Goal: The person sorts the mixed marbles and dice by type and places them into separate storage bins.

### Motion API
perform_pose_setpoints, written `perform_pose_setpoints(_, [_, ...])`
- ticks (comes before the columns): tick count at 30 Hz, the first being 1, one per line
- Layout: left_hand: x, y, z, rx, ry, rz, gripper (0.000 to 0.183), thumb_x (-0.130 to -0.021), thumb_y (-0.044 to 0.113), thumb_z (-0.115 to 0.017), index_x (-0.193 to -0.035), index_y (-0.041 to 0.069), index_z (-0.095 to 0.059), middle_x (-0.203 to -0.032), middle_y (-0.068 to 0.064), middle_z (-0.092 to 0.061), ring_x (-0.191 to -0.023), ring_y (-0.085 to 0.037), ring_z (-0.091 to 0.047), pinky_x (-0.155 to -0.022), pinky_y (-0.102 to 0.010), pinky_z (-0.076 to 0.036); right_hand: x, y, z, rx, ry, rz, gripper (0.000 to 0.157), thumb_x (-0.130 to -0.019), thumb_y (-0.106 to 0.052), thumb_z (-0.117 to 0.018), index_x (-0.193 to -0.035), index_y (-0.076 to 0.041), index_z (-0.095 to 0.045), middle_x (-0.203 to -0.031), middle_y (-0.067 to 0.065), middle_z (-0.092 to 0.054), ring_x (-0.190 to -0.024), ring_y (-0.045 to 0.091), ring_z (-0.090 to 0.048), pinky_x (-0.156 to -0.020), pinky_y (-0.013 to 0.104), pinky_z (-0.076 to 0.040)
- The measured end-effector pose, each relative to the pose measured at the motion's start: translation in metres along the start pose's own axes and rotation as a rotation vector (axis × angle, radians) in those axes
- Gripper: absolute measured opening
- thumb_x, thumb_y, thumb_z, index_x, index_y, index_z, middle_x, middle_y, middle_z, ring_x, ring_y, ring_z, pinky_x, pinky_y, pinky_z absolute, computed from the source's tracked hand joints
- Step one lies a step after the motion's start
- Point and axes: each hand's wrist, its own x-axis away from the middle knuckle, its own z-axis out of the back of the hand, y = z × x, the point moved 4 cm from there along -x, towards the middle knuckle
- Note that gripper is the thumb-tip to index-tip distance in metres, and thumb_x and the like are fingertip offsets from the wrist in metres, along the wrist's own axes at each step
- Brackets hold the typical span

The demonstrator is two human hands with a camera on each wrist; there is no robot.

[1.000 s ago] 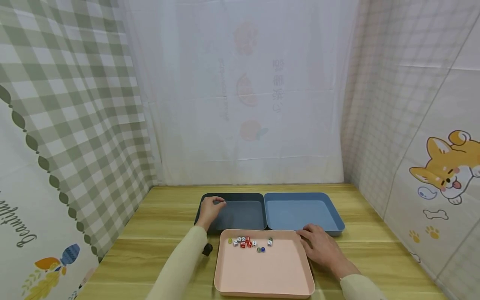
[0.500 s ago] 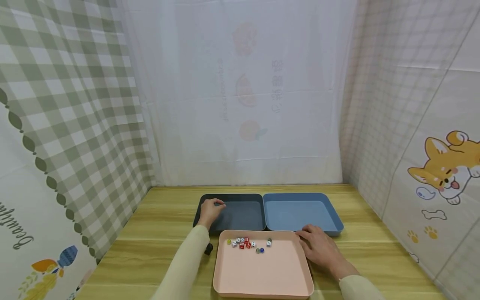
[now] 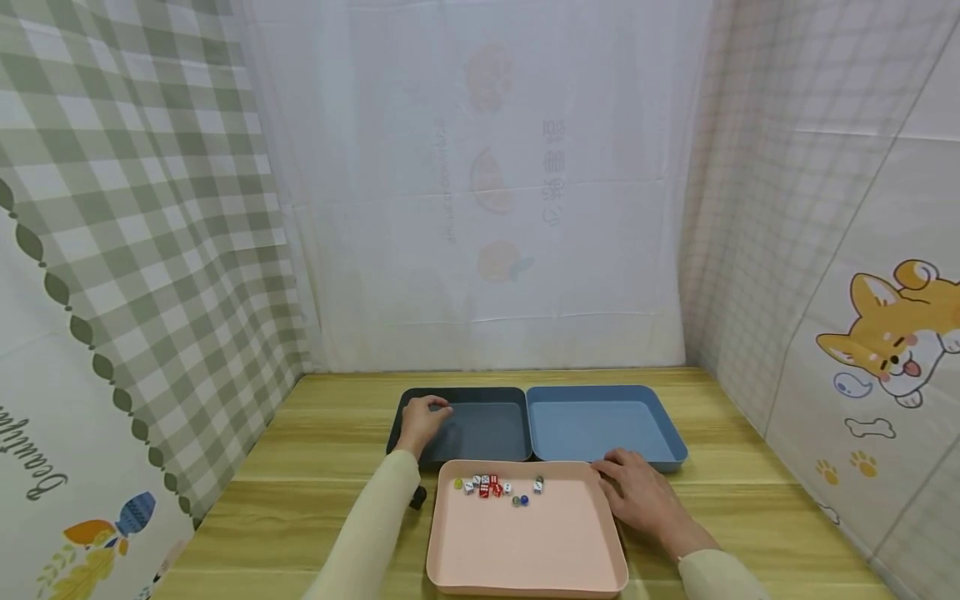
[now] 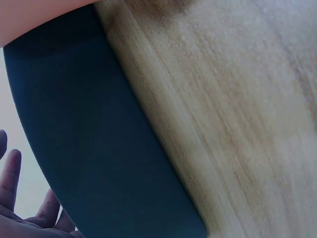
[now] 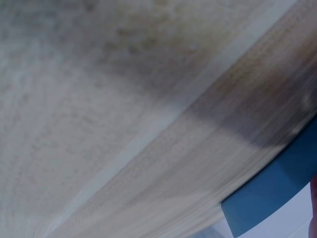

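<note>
Over the left part of a dark tray [image 3: 487, 433] is my left hand [image 3: 422, 423], its fingers loosely bent; nothing shows between them. The left wrist view has that tray's outer wall [image 4: 99, 139] with some fingers [image 4: 10, 181] beyond it. My right hand [image 3: 637, 492] rests at the upper right corner of a pink tray [image 3: 525, 550], fingertips at its rim. Inside the pink tray, toward the far side, lie several red dice [image 3: 484, 492] and white dice [image 3: 469, 487], a yellow-green marble [image 3: 458, 483], a blue marble [image 3: 524, 500] and a greyish marble [image 3: 516, 502].
A blue tray [image 3: 607, 425] stands right of the dark one, both behind the pink tray. A small black object [image 3: 417, 498] lies beside the left forearm on the wooden table [image 3: 300, 492]. Hanging cloths enclose the table on its left, back and right.
The hands, trays and dice stay in place. Only the head view has shifted very slightly.
</note>
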Motion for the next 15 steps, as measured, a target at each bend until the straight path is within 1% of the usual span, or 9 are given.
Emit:
perform_pose_setpoints(3, [-0.0012, -0.0014, 0.0009, 0.01, -0.001, 0.003, 0.024, -0.094, 0.017, -0.068, -0.113, 0.002, -0.072, -0.121, -0.016, -0.065, -0.115, -0.039, -0.055, -0.088, -0.052, -0.048, -0.0001, -0.0006, 0.0003, 0.001, 0.008, 0.003, 0.023, -0.091, -0.015, -0.07, -0.113, -0.01, -0.073, -0.106, 0.006, -0.061, -0.097, 0.027, -0.057, -0.081, 0.046, -0.052])
perform_pose_setpoints(6, [-0.0014, -0.0022, 0.0027, 0.024, -0.002, 0.002, 0.026, -0.095, 0.016, -0.067, -0.116, 0.001, -0.071, -0.119, -0.017, -0.065, -0.11, -0.037, -0.058, -0.085, -0.05, -0.05, -0.0001, -0.0005, 0.0006, 0.005, 0.015, 0.006, 0.023, -0.09, -0.014, -0.07, -0.113, -0.01, -0.073, -0.105, 0.006, -0.061, -0.097, 0.028, -0.057, -0.081, 0.046, -0.051])
perform_pose_setpoints(10, [0.0006, -0.0006, 0.0062, 0.026, -0.002, -0.01, 0.024, -0.096, 0.014, -0.066, -0.115, 0.002, -0.071, -0.116, -0.016, -0.067, -0.1, -0.033, -0.063, -0.08, -0.047, -0.052, -0.0002, 0.0001, 0.0001, 0.01, 0.015, 0.006, 0.023, -0.09, -0.014, -0.07, -0.113, -0.01, -0.073, -0.106, 0.006, -0.061, -0.098, 0.028, -0.057, -0.081, 0.046, -0.052])
perform_pose_setpoints(15, [0.001, -0.0002, 0.0098, 0.012, 0.01, -0.018, 0.023, -0.095, 0.014, -0.067, -0.114, 0.002, -0.072, -0.118, -0.016, -0.066, -0.099, -0.032, -0.064, -0.082, -0.047, -0.052, 0.0006, 0.0001, 0.0006, 0.01, 0.006, 0.005, 0.023, -0.091, -0.014, -0.07, -0.114, -0.011, -0.073, -0.106, 0.006, -0.061, -0.099, 0.028, -0.057, -0.082, 0.047, -0.051])
